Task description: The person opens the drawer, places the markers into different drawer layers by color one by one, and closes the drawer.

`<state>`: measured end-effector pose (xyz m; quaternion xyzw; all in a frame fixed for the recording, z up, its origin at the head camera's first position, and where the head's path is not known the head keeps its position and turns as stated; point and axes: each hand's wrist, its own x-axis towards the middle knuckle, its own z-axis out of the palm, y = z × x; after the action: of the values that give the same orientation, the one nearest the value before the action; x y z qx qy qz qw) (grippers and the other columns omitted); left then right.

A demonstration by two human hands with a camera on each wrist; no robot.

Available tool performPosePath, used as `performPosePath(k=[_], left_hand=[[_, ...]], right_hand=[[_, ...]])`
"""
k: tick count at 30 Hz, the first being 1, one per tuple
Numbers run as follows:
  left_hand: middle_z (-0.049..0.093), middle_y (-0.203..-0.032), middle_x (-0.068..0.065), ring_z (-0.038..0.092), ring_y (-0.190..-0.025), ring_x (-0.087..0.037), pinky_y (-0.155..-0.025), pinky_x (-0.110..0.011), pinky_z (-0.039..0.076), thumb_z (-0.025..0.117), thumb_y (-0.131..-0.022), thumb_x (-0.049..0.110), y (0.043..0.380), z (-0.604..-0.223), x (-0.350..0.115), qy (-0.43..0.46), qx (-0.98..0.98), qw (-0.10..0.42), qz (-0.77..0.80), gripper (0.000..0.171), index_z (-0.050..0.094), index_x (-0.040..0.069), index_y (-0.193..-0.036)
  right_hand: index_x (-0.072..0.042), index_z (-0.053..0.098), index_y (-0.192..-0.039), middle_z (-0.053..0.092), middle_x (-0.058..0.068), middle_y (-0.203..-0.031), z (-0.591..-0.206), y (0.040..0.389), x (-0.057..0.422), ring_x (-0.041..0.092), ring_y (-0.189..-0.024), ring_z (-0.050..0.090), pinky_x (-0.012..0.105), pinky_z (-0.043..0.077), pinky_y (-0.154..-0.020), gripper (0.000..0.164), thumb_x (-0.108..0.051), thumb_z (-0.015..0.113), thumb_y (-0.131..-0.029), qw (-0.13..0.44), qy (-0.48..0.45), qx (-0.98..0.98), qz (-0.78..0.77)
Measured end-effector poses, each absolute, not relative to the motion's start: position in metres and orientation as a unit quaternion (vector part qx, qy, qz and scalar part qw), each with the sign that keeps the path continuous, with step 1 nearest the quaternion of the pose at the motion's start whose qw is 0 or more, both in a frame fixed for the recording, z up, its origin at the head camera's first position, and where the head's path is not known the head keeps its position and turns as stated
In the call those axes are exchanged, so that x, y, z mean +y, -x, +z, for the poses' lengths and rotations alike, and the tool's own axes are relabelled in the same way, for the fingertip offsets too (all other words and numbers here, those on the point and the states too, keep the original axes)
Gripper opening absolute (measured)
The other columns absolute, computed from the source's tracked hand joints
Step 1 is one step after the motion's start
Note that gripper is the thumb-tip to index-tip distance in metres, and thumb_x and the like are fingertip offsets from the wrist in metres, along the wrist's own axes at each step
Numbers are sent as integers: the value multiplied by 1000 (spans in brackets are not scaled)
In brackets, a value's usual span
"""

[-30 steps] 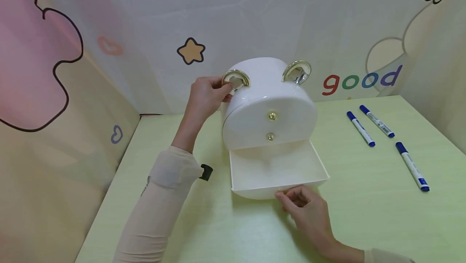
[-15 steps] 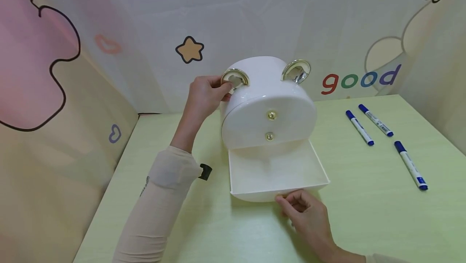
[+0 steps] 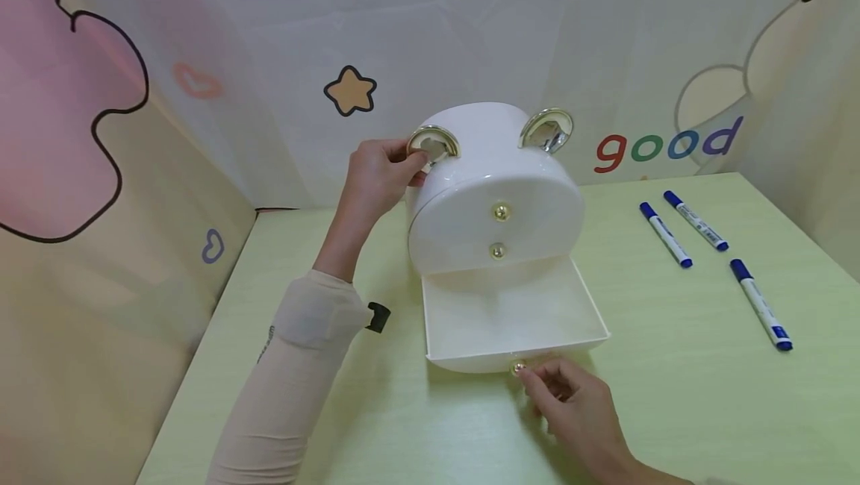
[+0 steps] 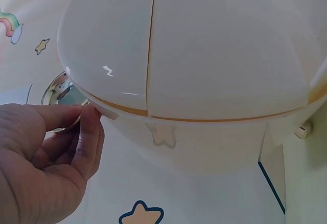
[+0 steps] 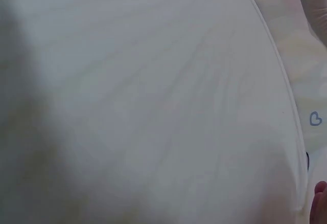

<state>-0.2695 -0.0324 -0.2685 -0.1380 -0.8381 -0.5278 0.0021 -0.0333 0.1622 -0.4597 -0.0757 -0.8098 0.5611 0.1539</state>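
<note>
Box (image 3: 487,145), glossy white, prob. plastic, domed top & flat front, stands upright toward the back of the table (image 3: 672,380). Its bottom drawer (image 3: 510,313) is out, a shallow white tray w/ thin straight side rims & curved front. We see L hand (image 3: 379,175) pinching L ear (image 3: 433,143), a shiny gold rounded pc., betw. thumb & fingers; R ear (image 3: 547,132) is the same mirror-like stuff. R hand (image 3: 581,407) has fingers curled, tips right by the drawer's round gold knob (image 3: 517,368); we can't tell if they grip it. Two more ball-like knobs (image 3: 500,212) sit stacked on the front. Three pens (image 3: 665,235), slim white cylinders w/ blue caps & ends, lie apart on the smooth pale-green top, R of box. Behind, we see lightly creased printed cloth (image 3: 269,119).
</note>
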Motion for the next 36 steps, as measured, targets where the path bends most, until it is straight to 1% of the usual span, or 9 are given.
performPosePath(k=[6, 12, 17, 21, 24, 28, 30, 33, 36], left_hand=[[70, -97, -12, 71, -84, -21, -89, -37, 60, 68, -102, 17, 269, -269, -32, 138, -836, -1, -531, 21, 75, 2, -115], [69, -95, -12, 70, -84, -21, -88, -37, 60, 67, -102, 16, 269, -269, -33, 143, -838, 3, -527, 20, 74, 1, -113], [69, -93, -11, 70, -84, -21, -85, -34, 59, 67, -102, 17, 270, -270, -33, 145, -841, 1, -521, 18, 74, 1, -107], [68, -93, -10, 70, -84, -21, -87, -36, 59, 67, -102, 16, 271, -270, -33, 146, -840, -1, -523, 18, 74, 1, -106], [68, -93, -11, 70, -84, -21, -87, -37, 59, 67, -102, 16, 270, -270, -32, 146, -840, 0, -523, 17, 74, 1, -106], [69, -93, -11, 70, -83, -20, -85, -34, 60, 67, -102, 16, 271, -271, -32, 149, -839, 2, -523, 17, 74, 1, -106], [69, -93, -11, 70, -83, -20, -84, -33, 60, 67, -102, 16, 271, -272, -32, 152, -840, 4, -521, 18, 74, 1, -106], [69, -93, -10, 71, -83, -20, -81, -29, 59, 67, -102, 17, 271, -272, -33, 154, -842, 6, -517, 18, 74, 1, -106], [69, -92, -10, 70, -83, -20, -80, -28, 58, 67, -102, 16, 271, -272, -33, 154, -841, 6, -518, 17, 74, 1, -105]], right_hand=[[-7, 68, -85, 66, 3, -71, -439, 30, 182, 15, -58, 62, 24, 44, -45, 14, -8, 72, -98, 188, 78, -823, 530], [-4, 68, -89, 67, 5, -72, -420, 31, 199, 15, -61, 63, 23, 48, -51, 12, -10, 70, -100, 192, 98, -828, 518], [-1, 68, -97, 69, 0, -75, -408, 31, 213, 14, -63, 64, 23, 51, -53, 9, -9, 68, -101, 190, 108, -830, 514], [-3, 67, -104, 70, -6, -80, -399, 33, 229, 14, -63, 64, 24, 51, -52, 8, -11, 67, -101, 196, 111, -832, 508], [-4, 67, -107, 70, -8, -83, -392, 36, 241, 14, -61, 63, 23, 51, -51, 10, -12, 66, -102, 209, 110, -835, 497], [-6, 66, -109, 71, -9, -84, -385, 37, 260, 14, -60, 62, 20, 51, -52, 8, -11, 66, -102, 239, 106, -834, 486], [-7, 67, -108, 72, -9, -85, -382, 38, 270, 11, -61, 63, 18, 52, -55, 7, -9, 65, -102, 253, 104, -830, 485], [-10, 68, -108, 72, -12, -87, -378, 40, 282, 5, -67, 66, 13, 53, -62, 7, -7, 65, -102, 268, 111, -826, 483], [-12, 68, -108, 72, -16, -90, -374, 43, 292, -1, -74, 67, 9, 52, -68, 8, -7, 65, -102, 281, 124, -822, 479]])
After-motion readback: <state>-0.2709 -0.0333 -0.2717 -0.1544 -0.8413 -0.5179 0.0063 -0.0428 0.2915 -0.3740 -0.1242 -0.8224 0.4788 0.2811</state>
